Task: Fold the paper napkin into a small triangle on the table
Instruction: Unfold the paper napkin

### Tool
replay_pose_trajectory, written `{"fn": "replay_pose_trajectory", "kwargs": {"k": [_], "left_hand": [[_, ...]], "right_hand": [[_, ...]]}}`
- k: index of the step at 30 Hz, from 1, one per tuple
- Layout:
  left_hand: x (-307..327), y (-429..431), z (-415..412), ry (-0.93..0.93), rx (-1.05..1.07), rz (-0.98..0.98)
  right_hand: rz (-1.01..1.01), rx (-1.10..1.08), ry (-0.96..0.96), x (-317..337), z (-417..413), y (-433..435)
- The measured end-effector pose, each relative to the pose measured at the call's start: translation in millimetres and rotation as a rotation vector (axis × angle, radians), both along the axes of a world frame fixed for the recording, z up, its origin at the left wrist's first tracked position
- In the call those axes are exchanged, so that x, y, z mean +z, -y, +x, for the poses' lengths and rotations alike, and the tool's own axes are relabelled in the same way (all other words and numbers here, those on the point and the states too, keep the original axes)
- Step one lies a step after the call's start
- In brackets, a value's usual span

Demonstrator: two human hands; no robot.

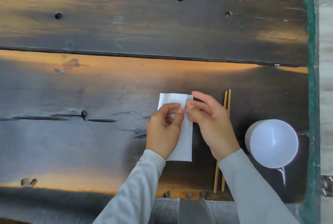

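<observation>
A white paper napkin [185, 144] lies on the dark wooden table [108, 88] as a tall narrow rectangle, its long sides running away from me. My left hand [163, 130] rests on its left half and pinches the edge of a folded flap between thumb and forefinger. My right hand [210, 121] comes in from the right and pinches the same flap edge near the napkin's upper middle. Fingertips of both hands almost touch there. The napkin's lower left part is hidden under my left hand.
A pair of wooden chopsticks [227, 101] lies lengthwise just right of the napkin, partly under my right forearm. A white bowl [272, 142] stands at the right, close to the table's green-edged right side [312, 97]. The table's near edge is below my wrists.
</observation>
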State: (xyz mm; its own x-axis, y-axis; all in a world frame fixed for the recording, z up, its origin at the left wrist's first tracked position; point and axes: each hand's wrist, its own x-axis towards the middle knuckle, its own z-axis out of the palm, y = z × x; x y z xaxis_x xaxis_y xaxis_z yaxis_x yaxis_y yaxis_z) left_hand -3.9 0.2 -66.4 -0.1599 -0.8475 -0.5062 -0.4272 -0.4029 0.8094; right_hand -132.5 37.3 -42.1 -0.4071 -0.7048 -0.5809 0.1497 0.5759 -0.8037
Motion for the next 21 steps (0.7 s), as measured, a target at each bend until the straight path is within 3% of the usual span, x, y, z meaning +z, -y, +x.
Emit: {"fn": "replay_pose_trajectory", "kwargs": {"k": [21], "left_hand": [[2,15,-10,0.130,0.035,0.005]], "right_hand": [[0.068,-0.039,0.101,-11,9,1]]}}
